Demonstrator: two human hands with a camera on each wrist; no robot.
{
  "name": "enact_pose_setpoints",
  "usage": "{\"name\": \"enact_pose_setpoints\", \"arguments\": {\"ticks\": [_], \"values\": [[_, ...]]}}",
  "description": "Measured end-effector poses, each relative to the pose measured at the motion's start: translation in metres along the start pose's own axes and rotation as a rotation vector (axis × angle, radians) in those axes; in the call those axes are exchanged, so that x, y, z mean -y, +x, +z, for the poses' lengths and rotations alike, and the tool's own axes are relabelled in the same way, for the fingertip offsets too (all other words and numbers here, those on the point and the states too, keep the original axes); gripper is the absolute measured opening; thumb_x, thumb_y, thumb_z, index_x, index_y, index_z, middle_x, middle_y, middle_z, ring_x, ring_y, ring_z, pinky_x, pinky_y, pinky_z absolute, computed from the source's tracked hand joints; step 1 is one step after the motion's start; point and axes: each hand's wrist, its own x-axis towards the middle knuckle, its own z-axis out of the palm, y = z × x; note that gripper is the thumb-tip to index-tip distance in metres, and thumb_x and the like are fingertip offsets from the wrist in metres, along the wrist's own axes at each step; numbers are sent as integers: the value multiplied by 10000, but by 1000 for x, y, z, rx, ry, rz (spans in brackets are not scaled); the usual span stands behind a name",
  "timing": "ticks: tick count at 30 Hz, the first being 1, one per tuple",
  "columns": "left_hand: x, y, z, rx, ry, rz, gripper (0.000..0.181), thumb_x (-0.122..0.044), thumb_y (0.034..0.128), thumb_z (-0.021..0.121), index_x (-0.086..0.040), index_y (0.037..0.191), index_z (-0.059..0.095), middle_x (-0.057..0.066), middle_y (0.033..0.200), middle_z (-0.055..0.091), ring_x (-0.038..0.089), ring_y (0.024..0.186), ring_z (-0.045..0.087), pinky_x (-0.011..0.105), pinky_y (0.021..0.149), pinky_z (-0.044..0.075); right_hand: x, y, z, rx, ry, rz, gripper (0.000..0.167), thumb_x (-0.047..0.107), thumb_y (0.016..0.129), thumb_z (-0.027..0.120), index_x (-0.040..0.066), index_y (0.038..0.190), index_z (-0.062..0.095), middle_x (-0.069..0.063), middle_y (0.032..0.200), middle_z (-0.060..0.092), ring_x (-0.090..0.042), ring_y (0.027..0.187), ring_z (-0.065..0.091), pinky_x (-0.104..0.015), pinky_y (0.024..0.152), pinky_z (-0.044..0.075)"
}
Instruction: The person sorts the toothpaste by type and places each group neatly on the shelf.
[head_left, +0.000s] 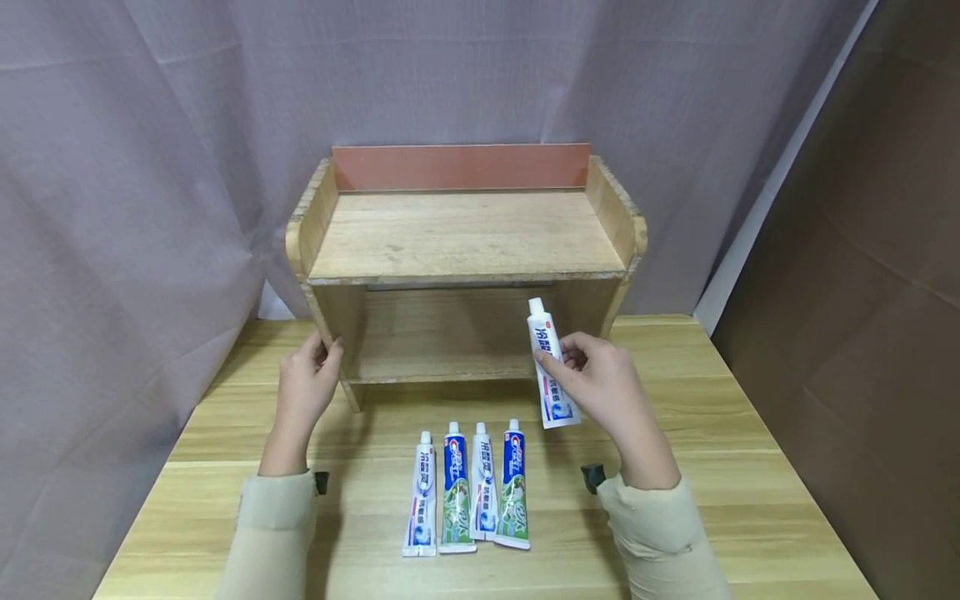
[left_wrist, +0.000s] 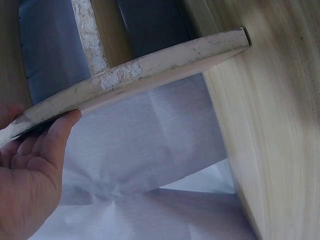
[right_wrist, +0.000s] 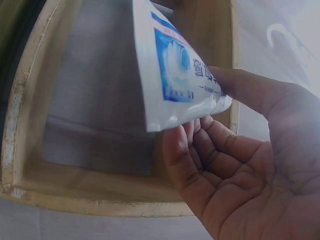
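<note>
a white tube [head_left: 557,404] of smooth, glossy material is held in front of the right part of the shelf [head_left: 465,233], tilted slightly, its small cap uppermost and its flat crimped end below. it is pinched in the grip of the right hand [head_left: 611,383], the thumb laid over its face and the fingers bent behind, parted only by the tube's thickness. by the left hand [head_left: 309,379] the front edge of the shelf's left side panel is pinched, that grip narrowed to the board.

the shelf is built of pale, grained wood with rounded upper corners; its edges are rough and chipped, and a reddish-brown strip [head_left: 461,168] is set along the top back. on the wood-grained counter [head_left: 750,500] are laid, left to right, a second white tube [head_left: 421,500], a blue-green tube [head_left: 456,492], a third white tube [head_left: 483,487] and another blue-green tube [head_left: 513,492], caps toward the shelf. behind, a creased greyish-purple cloth [head_left: 450,75] is hung.

on the held tube 冷酸 and 抗敏感 can be read, part being covered by the thumb; near its crimped end a pale tooth shape is printed on blue. 冷酸灵 is shown on the second white tube. the blue-green tubes are marked with a red c and white lettering, too small to be read surely.
</note>
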Motion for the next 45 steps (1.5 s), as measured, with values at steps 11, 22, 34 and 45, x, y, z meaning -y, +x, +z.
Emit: {"name": "enact_pose_setpoints", "arguments": {"ticks": [11,22,34,45], "values": [[-1,-2,1,14,-11,-26,256,-194,1018,577,14,1131,675,243,1078,720,380,989,719,461,829,609,0,0,-6,-34,-7,-51,361,403,917,734,52,998,710,-28,790,662,-178,702,585,-302,599,531],[-2,-1,0,-14,18,-16,217,-205,1009,586,-25,1075,689,210,1048,736,355,993,721,481,823,609,4,4,-18,-62,-8,-76,361,408,915,738,55,984,716,-28,783,679,-176,698,606,-307,607,543],[-1,0,-1,-10,11,-17,226,-212,1011,589,-23,1086,689,217,1060,731,366,982,724,480,824,609,7,8,-31,-114,-29,-115,362,419,916,734,59,958,719,-35,771,684,-172,684,609,-297,582,539],[-2,1,0,-17,23,-21,226,-235,1008,599,-37,1060,695,207,1032,738,351,973,727,490,810,612,11,13,-43,-143,-23,-147,370,431,919,725,63,951,725,-43,782,694,-169,690,620,-268,573,545]]}}
